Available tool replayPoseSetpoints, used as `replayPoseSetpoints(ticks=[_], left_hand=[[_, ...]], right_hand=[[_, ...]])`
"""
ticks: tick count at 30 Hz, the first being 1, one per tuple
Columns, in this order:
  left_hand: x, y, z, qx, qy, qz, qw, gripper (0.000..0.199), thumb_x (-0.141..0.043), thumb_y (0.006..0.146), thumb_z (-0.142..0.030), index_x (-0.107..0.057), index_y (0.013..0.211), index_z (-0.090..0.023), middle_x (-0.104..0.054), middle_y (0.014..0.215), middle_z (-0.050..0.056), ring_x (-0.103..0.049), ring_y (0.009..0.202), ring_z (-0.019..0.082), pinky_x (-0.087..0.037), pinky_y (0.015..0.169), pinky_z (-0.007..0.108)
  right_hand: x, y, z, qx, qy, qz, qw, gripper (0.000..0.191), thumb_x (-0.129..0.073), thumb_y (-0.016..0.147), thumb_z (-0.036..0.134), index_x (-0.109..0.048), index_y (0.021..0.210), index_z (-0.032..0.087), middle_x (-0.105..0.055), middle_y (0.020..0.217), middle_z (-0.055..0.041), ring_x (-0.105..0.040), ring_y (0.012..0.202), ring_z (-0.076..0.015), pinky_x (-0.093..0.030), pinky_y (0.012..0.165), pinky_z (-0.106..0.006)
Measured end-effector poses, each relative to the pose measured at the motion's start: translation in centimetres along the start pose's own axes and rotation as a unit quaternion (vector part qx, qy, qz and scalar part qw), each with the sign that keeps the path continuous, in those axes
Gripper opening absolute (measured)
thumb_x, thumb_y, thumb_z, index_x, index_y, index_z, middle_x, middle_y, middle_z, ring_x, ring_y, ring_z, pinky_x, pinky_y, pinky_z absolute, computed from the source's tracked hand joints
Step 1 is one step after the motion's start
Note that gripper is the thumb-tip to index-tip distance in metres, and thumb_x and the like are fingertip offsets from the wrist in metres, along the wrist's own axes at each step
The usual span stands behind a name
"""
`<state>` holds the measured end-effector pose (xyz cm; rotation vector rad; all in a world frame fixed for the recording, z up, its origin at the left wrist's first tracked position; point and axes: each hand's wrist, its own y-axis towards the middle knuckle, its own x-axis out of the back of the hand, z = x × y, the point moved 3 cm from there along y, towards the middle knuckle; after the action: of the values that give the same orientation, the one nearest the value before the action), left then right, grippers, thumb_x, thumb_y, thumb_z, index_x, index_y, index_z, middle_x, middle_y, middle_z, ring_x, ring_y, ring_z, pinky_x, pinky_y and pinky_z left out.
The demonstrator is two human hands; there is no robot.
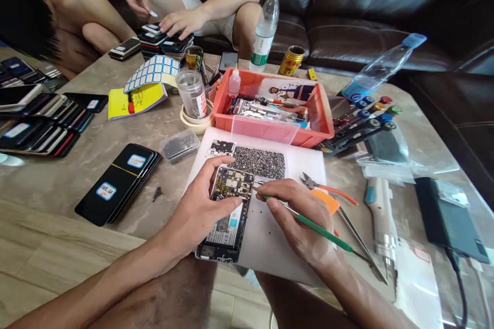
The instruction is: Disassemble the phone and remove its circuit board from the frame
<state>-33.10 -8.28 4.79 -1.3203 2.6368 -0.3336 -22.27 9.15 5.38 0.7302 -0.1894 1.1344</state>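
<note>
My left hand point(195, 205) grips an opened smartphone point(227, 231) by its sides, thumb and fingers around it. Its back is off, so the circuit board shows at the top and the battery below. In my right hand point(299, 216) is a slim green-handled metal pick point(324, 230), its thin tip beside the board's right edge. Under both lies a white work mat point(266, 257). Just beyond the phone a heap of small screws point(258, 163) fills a shallow tray. Right of my right hand are orange-handled cutters point(328, 188), an orange plastic pick point(325, 199) and metal tweezers point(360, 241).
A red bin point(322, 128) of tools and parts stands behind the mat. Phone stacks point(116, 180) occupy the left. Upright bottles point(264, 36), a screwdriver rack point(358, 118), an electric screwdriver point(380, 211) and a cabled black box point(450, 221) surround me. Another person's hands point(183, 23) handle phones opposite.
</note>
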Motion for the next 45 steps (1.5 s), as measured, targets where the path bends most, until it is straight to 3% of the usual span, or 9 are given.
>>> replayPoseSetpoints(ticks=[6,10,25,32,34,37,40,45], left_hand=[[-0.1,-0.3,0.4,0.07,-0.077,0.037,0.994,0.067,-0.08,0.081,-0.017,-0.055,0.142,-0.028,-0.075,0.118,0.002,-0.068,0.103,0.02,-0.052,0.087,0.032],[-0.1,-0.4,0.3,0.07,-0.061,0.059,0.994,0.064,-0.079,0.081,-0.016,-0.058,0.14,-0.028,-0.075,0.123,0.002,-0.068,0.11,0.021,-0.051,0.09,0.031],[-0.4,-0.5,-0.4,0.058,0.049,0.116,0.99,0.063,-0.077,0.079,-0.019,-0.061,0.139,-0.028,-0.076,0.122,0.003,-0.069,0.113,0.026,-0.05,0.096,0.036],[-0.4,-0.4,0.1,0.066,0.057,0.127,0.988,0.071,-0.078,0.078,-0.019,-0.059,0.145,-0.028,-0.075,0.128,0.004,-0.069,0.115,0.026,-0.051,0.098,0.036],[-0.3,-0.3,0.2,0.061,0.069,0.131,0.987,0.072,-0.078,0.078,-0.019,-0.058,0.147,-0.028,-0.073,0.133,0.004,-0.069,0.118,0.027,-0.05,0.102,0.038],[-0.1,-0.4,0.4,0.056,0.077,0.137,0.986,0.076,-0.079,0.078,-0.02,-0.057,0.15,-0.028,-0.07,0.142,0.006,-0.068,0.123,0.029,-0.05,0.107,0.041],[0.0,-0.4,0.5,0.056,0.082,0.145,0.985,0.078,-0.08,0.08,-0.021,-0.055,0.153,-0.029,-0.064,0.152,0.007,-0.066,0.129,0.031,-0.049,0.111,0.044],[-0.2,-0.4,0.4,0.034,0.094,0.162,0.982,0.079,-0.079,0.082,-0.022,-0.053,0.156,-0.028,-0.056,0.161,0.007,-0.057,0.142,0.031,-0.039,0.123,0.05]], right_hand=[[-0.1,-0.4,-1.1,-0.125,0.125,-0.037,0.984,0.016,-0.077,0.096,0.029,-0.074,0.111,0.029,-0.081,0.109,-0.001,-0.08,0.094,-0.0179,-0.066,0.085,-0.031],[0.1,0.1,-1.1,-0.151,0.164,-0.045,0.974,0.012,-0.079,0.094,0.03,-0.075,0.106,0.028,-0.081,0.109,-0.0022,-0.079,0.098,-0.0195,-0.066,0.088,-0.034],[-0.4,1.2,0.0,-0.056,0.095,-0.009,0.994,0.006,-0.075,0.096,0.022,-0.075,0.102,0.023,-0.082,0.097,-0.0025,-0.078,0.089,-0.0178,-0.065,0.08,-0.032],[-0.4,1.0,0.9,0.087,-0.018,0.015,0.996,0.016,-0.069,0.098,0.012,-0.073,0.109,0.023,-0.082,0.101,-0.0049,-0.078,0.091,-0.0183,-0.064,0.082,-0.033],[-0.5,1.1,0.8,0.05,-0.007,0.016,0.999,0.012,-0.068,0.099,0.015,-0.073,0.106,0.023,-0.082,0.098,-0.0045,-0.078,0.089,-0.018,-0.063,0.08,-0.032],[-0.8,1.3,0.2,-0.079,0.055,0.019,0.995,0.005,-0.069,0.099,0.024,-0.074,0.098,0.023,-0.081,0.091,-0.0028,-0.077,0.083,-0.0175,-0.063,0.075,-0.031],[-1.1,1.3,-0.6,-0.189,0.127,0.038,0.973,0.015,-0.072,0.097,0.037,-0.073,0.093,0.022,-0.079,0.085,-0.0024,-0.075,0.077,-0.0175,-0.061,0.07,-0.03],[-1.3,1.1,-1.4,-0.244,0.213,0.019,0.946,0.032,-0.075,0.093,0.052,-0.07,0.093,0.02,-0.077,0.084,-0.0036,-0.075,0.078,-0.0179,-0.061,0.072,-0.03]])
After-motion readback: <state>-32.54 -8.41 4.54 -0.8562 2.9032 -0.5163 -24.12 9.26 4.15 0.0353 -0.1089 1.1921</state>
